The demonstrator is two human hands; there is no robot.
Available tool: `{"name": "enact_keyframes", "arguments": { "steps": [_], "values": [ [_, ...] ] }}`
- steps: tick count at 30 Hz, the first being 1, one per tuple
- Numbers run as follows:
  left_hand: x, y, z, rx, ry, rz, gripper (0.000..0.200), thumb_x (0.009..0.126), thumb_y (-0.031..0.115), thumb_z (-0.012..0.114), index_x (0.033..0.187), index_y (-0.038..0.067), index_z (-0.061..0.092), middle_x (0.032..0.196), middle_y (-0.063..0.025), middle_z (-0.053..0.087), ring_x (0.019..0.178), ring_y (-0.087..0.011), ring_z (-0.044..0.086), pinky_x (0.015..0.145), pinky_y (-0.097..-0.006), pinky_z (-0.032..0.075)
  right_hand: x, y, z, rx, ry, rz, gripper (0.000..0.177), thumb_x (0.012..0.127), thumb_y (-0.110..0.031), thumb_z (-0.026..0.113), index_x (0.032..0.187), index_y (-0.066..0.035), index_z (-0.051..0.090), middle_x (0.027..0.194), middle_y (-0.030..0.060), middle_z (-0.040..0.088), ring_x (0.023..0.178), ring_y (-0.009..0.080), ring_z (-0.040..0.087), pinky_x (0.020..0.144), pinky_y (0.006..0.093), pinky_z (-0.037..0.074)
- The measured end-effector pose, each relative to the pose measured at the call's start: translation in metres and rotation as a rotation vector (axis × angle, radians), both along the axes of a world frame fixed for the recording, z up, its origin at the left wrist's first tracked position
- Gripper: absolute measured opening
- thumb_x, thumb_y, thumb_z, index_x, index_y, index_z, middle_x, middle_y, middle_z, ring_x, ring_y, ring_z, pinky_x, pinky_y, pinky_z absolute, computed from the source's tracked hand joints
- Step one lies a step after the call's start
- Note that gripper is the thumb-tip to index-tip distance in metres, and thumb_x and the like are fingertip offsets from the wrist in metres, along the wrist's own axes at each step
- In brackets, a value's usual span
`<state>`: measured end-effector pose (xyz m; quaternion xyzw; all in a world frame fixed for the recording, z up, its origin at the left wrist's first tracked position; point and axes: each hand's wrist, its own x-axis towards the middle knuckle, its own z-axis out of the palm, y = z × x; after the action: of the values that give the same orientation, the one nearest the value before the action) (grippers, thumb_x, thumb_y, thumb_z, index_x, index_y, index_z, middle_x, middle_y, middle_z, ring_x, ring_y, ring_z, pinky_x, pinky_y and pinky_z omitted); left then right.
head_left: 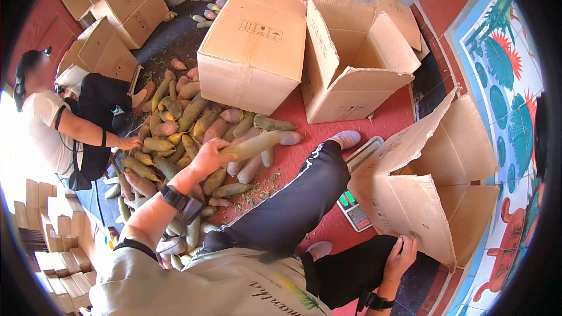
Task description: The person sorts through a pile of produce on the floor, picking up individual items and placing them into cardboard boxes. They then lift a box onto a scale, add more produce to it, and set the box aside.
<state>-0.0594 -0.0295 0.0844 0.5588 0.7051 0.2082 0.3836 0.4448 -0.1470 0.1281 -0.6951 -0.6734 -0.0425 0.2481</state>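
While left hand (208,158) grips 1 long root (253,145) above the pile (170,123), right hand (401,256) clasping box flap (410,210).

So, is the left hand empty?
No, the left hand grips a long pale root above the pile on the floor.

Ahead of us we see a closed carton (252,52) just beside an empty open carton (357,58); a weighing scale (356,213) lies on the red floor (386,117), and another person (64,129) crouches at our left near more cartons (117,0)
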Motion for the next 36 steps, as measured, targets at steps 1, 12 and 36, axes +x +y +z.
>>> {"name": "enact_keyframes", "arguments": {
  "steps": [1, 12, 36],
  "values": [
    [0.017, 0.001, 0.023, -0.011, -0.215, 0.019, 0.038, 0.075, 0.025, 0.068, 0.103, -0.001, 0.061, 0.102, -0.0119, 0.062, 0.097, -0.0212, 0.058, 0.083, -0.0315, 0.044, -0.006, 0.001, 0.006, 0.005, -0.002, 0.005, 0.007, 0.083, -0.003, 0.05, 0.087, 0.002, 0.054, 0.085, 0.0177, 0.053, 0.079, 0.0342, 0.054, 0.072, 0.0385, 0.044],
    [0.141, -0.02, 0.072, -0.22, -0.881, -0.806, 0.041, 0.083, 0.022, 0.064, 0.116, 0.0, 0.053, 0.111, -0.0094, 0.056, 0.105, -0.0156, 0.051, 0.09, -0.0307, 0.041, -0.095, 0.013, 0.075, 0.052, 0.31, 0.372, 0.053, 0.083, -0.036, 0.058, 0.117, 0.002, 0.047, 0.104, 0.0178, 0.057, 0.093, 0.033, 0.056, 0.081, 0.0404, 0.044],
    [-0.056, -0.076, -0.148, -0.494, 0.77, -0.712, 0.031, 0.082, 0.03, 0.049, 0.094, 0.008, 0.066, 0.089, -0.0133, 0.065, 0.088, -0.0307, 0.062, 0.076, -0.0413, 0.049, 0.063, 0.032, 0.109, 0.403, -0.208, -0.297, 0.023, 0.092, -0.012, 0.05, 0.11, 0.001, 0.053, 0.111, 0.0137, 0.053, 0.099, 0.0258, 0.053, 0.081, 0.0317, 0.047]
  ]
}}
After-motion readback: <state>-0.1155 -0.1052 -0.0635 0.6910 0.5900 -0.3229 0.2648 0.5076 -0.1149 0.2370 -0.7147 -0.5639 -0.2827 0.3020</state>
